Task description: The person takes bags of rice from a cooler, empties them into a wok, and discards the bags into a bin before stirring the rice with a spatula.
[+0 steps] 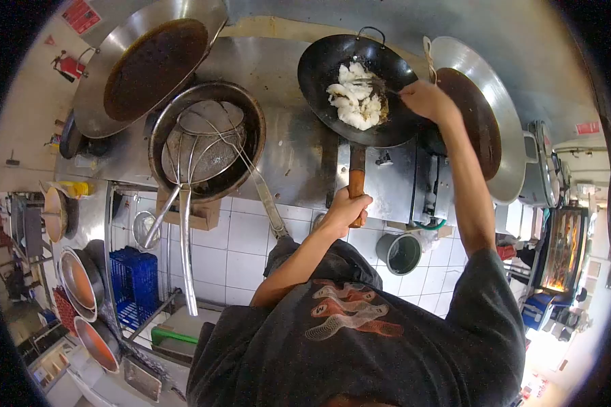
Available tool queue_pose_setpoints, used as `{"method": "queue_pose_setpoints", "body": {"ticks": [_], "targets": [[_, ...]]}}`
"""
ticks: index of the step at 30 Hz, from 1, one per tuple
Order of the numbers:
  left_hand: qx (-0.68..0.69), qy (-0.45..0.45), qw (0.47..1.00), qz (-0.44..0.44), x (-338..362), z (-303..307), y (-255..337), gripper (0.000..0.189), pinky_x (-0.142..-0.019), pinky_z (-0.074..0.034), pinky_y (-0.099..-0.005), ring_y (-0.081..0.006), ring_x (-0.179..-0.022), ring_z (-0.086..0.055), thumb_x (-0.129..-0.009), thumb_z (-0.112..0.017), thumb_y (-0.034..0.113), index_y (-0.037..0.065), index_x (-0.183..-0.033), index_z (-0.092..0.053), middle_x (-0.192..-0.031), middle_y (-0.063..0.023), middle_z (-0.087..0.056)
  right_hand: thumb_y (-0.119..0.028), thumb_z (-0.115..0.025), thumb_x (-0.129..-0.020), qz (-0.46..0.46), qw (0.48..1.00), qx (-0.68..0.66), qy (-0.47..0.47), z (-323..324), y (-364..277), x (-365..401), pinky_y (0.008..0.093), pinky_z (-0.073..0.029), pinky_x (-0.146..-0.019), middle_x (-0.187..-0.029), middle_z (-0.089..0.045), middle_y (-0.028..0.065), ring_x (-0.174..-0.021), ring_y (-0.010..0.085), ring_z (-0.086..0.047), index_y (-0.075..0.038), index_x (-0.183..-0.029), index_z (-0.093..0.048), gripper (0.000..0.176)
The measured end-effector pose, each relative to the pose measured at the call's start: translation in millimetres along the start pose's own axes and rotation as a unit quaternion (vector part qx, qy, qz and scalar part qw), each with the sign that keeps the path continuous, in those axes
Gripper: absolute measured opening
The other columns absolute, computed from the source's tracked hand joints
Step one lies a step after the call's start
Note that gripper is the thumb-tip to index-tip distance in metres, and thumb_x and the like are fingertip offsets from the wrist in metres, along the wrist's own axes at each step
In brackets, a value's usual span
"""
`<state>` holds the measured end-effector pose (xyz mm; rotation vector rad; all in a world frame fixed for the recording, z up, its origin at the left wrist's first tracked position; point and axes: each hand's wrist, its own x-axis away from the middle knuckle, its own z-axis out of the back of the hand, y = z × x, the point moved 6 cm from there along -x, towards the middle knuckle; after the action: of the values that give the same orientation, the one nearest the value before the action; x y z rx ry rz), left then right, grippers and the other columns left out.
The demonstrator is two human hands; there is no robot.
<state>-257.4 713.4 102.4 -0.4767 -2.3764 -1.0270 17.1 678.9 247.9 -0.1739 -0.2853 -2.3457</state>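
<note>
A black wok (312,78) with a loop at its far rim sits on the steel stove. Soft white food (360,112) lies in lumps in its middle, with a little brown liquid around it. My left hand (346,211) is wrapped round the wok's wooden handle (357,178), on the near side. Over the wok's right edge, my right hand (428,102) is closed on a thin metal cooking utensil (364,81). Its tip reaches the white food; its kind is hard to make out, and my fingers hide the grip end.
Left of the wok, wire strainers (210,146) rest across a dark pot (254,129). Large pans of dark liquid stand at the far left (159,68) and at the right (512,129). Below are a grey bucket (398,254) and a blue crate (132,281).
</note>
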Motion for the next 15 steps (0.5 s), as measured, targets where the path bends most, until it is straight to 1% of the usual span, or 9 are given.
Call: {"method": "queue_pose_setpoints", "body": {"ticks": [2,4,5,7,8,10,11,12,15], "targets": [[-0.002,0.003,1.000,0.012,7,2,-10,0.014,-0.040,-0.039,-0.0264,-0.0093,-0.050,-0.050,-0.080,-0.064,0.008,0.006,-0.077,-0.051,-0.062,-0.0001,-0.049,-0.023,-0.052,-0.084,0.054,0.996,0.064,-0.002,35,-7,6,0.0422,-0.051,-0.078,-0.094,-0.065,0.0227,-0.087,0.0344,-0.066,-0.004,-0.093,-0.069,0.027],[-0.001,-0.004,1.000,-0.005,-1,2,-7,0.014,-0.040,-0.040,-0.0265,-0.0095,-0.050,-0.050,-0.080,-0.064,0.009,0.006,-0.077,-0.051,-0.062,-0.0002,-0.050,-0.022,-0.050,-0.085,0.064,0.997,0.046,-0.026,63,-12,-4,0.0436,-0.050,-0.074,-0.089,-0.065,0.0230,-0.083,0.0357,-0.065,-0.002,-0.089,-0.067,0.027],[0.002,-0.003,1.000,-0.005,-1,2,-9,0.014,-0.040,-0.040,-0.0266,-0.0096,-0.050,-0.050,-0.080,-0.064,0.009,0.006,-0.077,-0.051,-0.062,-0.0002,-0.050,-0.022,-0.049,-0.085,0.063,0.993,0.064,-0.074,66,-17,-8,0.0445,-0.050,-0.073,-0.088,-0.065,0.0230,-0.081,0.0364,-0.065,-0.001,-0.088,-0.067,0.027],[0.007,-0.002,1.000,-0.009,-2,2,-8,0.014,-0.040,-0.041,-0.0267,-0.0096,-0.049,-0.050,-0.080,-0.064,0.009,0.006,-0.076,-0.051,-0.062,-0.0002,-0.050,-0.022,-0.049,-0.086,0.073,0.990,0.082,-0.092,43,-13,-30,0.0454,-0.049,-0.069,-0.084,-0.064,0.0230,-0.077,0.0359,-0.064,0.000,-0.088,-0.065,0.028],[0.012,-0.002,1.000,-0.006,0,3,-12,0.014,-0.040,-0.041,-0.0269,-0.0099,-0.049,-0.050,-0.080,-0.064,0.009,0.006,-0.077,-0.051,-0.062,-0.0003,-0.050,-0.022,-0.049,-0.086,0.083,0.991,0.079,-0.066,-9,4,-49,0.0455,-0.049,-0.067,-0.081,-0.064,0.0228,-0.074,0.0346,-0.064,0.001,-0.088,-0.065,0.028],[0.022,-0.003,1.000,-0.010,-4,3,-10,0.014,-0.040,-0.041,-0.0271,-0.0104,-0.048,-0.049,-0.080,-0.064,0.009,0.005,-0.077,-0.051,-0.061,-0.0007,-0.050,-0.024,-0.053,-0.086,0.179,0.973,0.131,-0.072,-69,38,-72,0.0415,-0.048,-0.058,-0.070,-0.062,0.0173,-0.062,0.0230,-0.061,0.001,-0.093,-0.067,0.029],[0.014,-0.003,1.000,-0.010,-3,3,-10,0.014,-0.041,-0.041,-0.0272,-0.0107,-0.048,-0.049,-0.079,-0.064,0.009,0.005,-0.077,-0.051,-0.060,-0.0009,-0.049,-0.026,-0.054,-0.086,0.127,0.983,0.087,-0.098,-45,34,-58,0.0400,-0.047,-0.056,-0.069,-0.061,0.0146,-0.060,0.0208,-0.059,0.000,-0.095,-0.067,0.030],[0.005,-0.002,1.000,-0.006,1,4,-12,0.014,-0.041,-0.041,-0.0272,-0.0111,-0.047,-0.049,-0.079,-0.064,0.009,0.005,-0.077,-0.051,-0.059,-0.0011,-0.049,-0.027,-0.055,-0.086,0.073,0.988,0.040,-0.127,1,19,-25,0.0384,-0.046,-0.053,-0.067,-0.060,0.0120,-0.058,0.0187,-0.057,-0.001,-0.097,-0.068,0.031],[-0.004,0.003,1.000,-0.015,-1,5,-7,0.013,-0.041,-0.041,-0.0281,-0.0124,-0.046,-0.049,-0.079,-0.063,0.009,0.004,-0.076,-0.051,-0.058,-0.0020,-0.049,-0.032,-0.058,-0.086,0.053,0.986,-0.080,-0.138,24,19,-17,0.0329,-0.040,-0.047,-0.065,-0.058,0.0033,-0.054,0.0141,-0.050,-0.007,-0.105,-0.070,0.033]]}}
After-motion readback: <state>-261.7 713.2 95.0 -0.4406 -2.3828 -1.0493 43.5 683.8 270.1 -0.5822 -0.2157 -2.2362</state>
